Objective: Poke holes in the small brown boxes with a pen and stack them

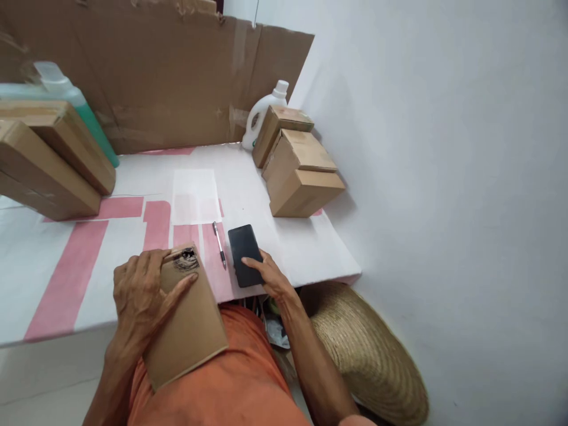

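Note:
My left hand (144, 290) grips a flat piece of brown cardboard (190, 325) by its upper left side, the thumb lying across its face. Black scribbled marks show near the top edge of the cardboard, which leans from the table edge against my body. In my right hand (270, 275) is a black smartphone (245, 248), its screen dark, with my thumb over the lower right of it. The phone is at the front of the table. Between phone and cardboard lies a pen (219, 245) with a black grip.
A white paper sheet (195, 198) lies mid-table. Cardboard boxes (306, 183) and a white jug (266, 112) stand at the right; more boxes (48, 168) and a green-liquid bottle (91, 118) at the left. A cardboard panel (168, 83) backs the table. A straw hat (364, 349) sits below right, beside the wall.

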The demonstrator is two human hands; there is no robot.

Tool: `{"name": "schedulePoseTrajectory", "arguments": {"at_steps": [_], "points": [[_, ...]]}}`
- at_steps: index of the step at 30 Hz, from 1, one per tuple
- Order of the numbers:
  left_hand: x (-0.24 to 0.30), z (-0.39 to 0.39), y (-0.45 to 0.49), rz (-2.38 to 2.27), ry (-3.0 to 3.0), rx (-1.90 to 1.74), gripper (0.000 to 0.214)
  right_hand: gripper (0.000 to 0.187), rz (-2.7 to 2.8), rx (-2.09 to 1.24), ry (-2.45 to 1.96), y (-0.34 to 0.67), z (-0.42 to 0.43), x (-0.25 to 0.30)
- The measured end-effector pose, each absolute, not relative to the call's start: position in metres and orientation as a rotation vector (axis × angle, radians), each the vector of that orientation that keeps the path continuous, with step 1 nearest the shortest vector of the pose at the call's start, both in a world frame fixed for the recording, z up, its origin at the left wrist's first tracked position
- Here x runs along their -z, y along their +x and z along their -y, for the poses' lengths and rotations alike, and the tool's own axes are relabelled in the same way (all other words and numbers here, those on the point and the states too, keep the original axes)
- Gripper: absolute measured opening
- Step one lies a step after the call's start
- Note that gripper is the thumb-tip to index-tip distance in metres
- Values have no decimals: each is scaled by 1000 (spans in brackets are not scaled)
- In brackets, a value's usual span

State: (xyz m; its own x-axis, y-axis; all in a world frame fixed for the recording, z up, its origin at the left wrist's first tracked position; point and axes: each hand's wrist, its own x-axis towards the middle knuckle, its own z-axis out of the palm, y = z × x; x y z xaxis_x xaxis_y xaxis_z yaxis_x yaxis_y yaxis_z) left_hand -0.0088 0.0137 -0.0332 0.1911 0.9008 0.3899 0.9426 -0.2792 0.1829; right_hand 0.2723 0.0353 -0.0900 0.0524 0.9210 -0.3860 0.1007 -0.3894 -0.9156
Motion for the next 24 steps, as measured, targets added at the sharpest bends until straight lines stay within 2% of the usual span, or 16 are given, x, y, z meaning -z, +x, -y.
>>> {"name": "schedulePoseTrajectory", "arguments": {"at_steps": [5,8,12,14,24], "points": [[34,-16,-8,1822,-2345,643,50,47,819,-1857,-882,250,-11,40],[33,-16,-9,1812,-2346,637,48,49,829,-2003,-685,230,-2,18],[32,-14,-11,1844,-2363,609,28,73,635,-2220,-552,200,8,23],[32,-14,-12,1871,-2376,652,23,78,498,-2316,-527,186,12,33],[28,-19,-7,1993,-2367,596,23,50,240,-2429,-502,162,20,58]]}}
